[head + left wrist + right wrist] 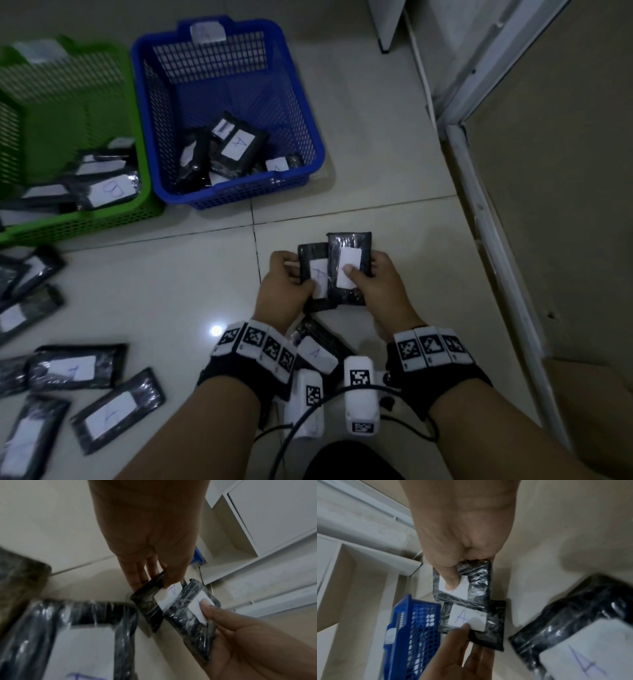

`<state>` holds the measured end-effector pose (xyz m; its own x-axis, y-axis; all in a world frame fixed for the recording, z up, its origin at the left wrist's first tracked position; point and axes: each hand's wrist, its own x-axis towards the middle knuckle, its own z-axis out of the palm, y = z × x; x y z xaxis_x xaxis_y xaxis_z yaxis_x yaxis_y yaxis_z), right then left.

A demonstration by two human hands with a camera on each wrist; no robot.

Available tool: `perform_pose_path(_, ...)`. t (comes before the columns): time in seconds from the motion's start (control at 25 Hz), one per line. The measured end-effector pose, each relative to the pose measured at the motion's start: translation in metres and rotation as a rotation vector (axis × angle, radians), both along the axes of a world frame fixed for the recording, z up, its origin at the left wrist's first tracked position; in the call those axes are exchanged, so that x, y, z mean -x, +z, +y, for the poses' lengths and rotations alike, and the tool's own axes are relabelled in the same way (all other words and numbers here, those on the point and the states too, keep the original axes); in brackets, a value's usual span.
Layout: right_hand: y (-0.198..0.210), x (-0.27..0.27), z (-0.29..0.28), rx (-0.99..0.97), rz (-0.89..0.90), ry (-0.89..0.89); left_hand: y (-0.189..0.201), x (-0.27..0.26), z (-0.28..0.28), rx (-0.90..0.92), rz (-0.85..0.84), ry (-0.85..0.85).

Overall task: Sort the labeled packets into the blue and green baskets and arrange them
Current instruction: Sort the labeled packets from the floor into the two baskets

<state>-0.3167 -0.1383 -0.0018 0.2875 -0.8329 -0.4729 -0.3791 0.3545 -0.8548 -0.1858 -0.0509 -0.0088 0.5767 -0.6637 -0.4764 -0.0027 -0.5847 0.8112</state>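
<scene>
Both hands hold black wrapped packets with white labels above the tiled floor. My left hand (291, 277) pinches a packet marked A (317, 270), thumb on its label. The right hand (370, 281) grips a second packet (352, 260), whose letter its thumb hides. This second packet overlaps the right edge of the first. In the wrist views the A packet (150, 601) (464, 616) lies partly under the second packet (190, 608) (471, 580). The blue basket (246, 192) holds several A packets. To its left, the green basket (85, 222) holds several packets, the top one marked B.
Another A packet (318, 349) lies on the floor under my wrists. Several loose packets (68, 370) are scattered at the left. A white door frame (479, 205) and a wall run along the right. The camera cables hang near my forearms.
</scene>
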Motion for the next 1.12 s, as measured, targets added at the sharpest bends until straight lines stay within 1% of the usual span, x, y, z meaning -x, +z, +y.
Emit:
perform_pose_path(0.12, 0.023, -0.039, -0.004, -0.007, -0.205, -0.010, 0.021, -0.033, 0.009, 0.124, -0.001, 0.206)
perform_pose_path(0.2, 0.038, -0.065, -0.011, -0.020, -0.281, 0.005, 0.037, -0.055, 0.011, 0.207, -0.066, 0.254)
perform_pose_path(0.28, 0.048, -0.094, -0.022, 0.000, -0.287, 0.053, 0.050, -0.077, 0.007, 0.280, -0.183, 0.289)
perform_pose_path(0.32, 0.051, -0.109, -0.029, 0.017, -0.290, 0.078, 0.054, -0.090, 0.003, 0.322, -0.213, 0.317)
perform_pose_path(0.44, 0.058, -0.147, -0.052, 0.103, -0.273, 0.131, 0.060, -0.130, -0.015, 0.399, -0.237, 0.357)
perform_pose_path(0.6, 0.061, -0.178, -0.078, 0.304, -0.107, 0.168, 0.053, -0.170, -0.040, 0.220, -0.508, 0.242)
perform_pose_path(0.76, 0.043, -0.196, -0.094, 0.393, 0.092, 0.271, 0.046, -0.177, -0.051, 0.071, -0.596, 0.086)
perform_pose_path(0.84, 0.036, -0.193, -0.094, 0.412, 0.218, 0.367, 0.039, -0.176, -0.048, -0.028, -0.642, 0.000)
perform_pose_path(0.88, 0.034, -0.190, -0.092, 0.418, 0.237, 0.397, 0.037, -0.176, -0.046, -0.054, -0.645, -0.034)
perform_pose_path(0.96, 0.036, -0.181, -0.086, 0.482, 0.237, 0.431, 0.035, -0.171, -0.037, -0.016, -0.639, -0.076)
perform_pose_path(1.04, 0.042, -0.167, -0.072, 0.574, 0.233, 0.430, 0.035, -0.163, -0.022, 0.132, -0.655, -0.053)
perform_pose_path(1.12, 0.041, -0.145, -0.049, 0.615, 0.186, 0.372, 0.035, -0.148, -0.002, 0.276, -0.710, -0.032)
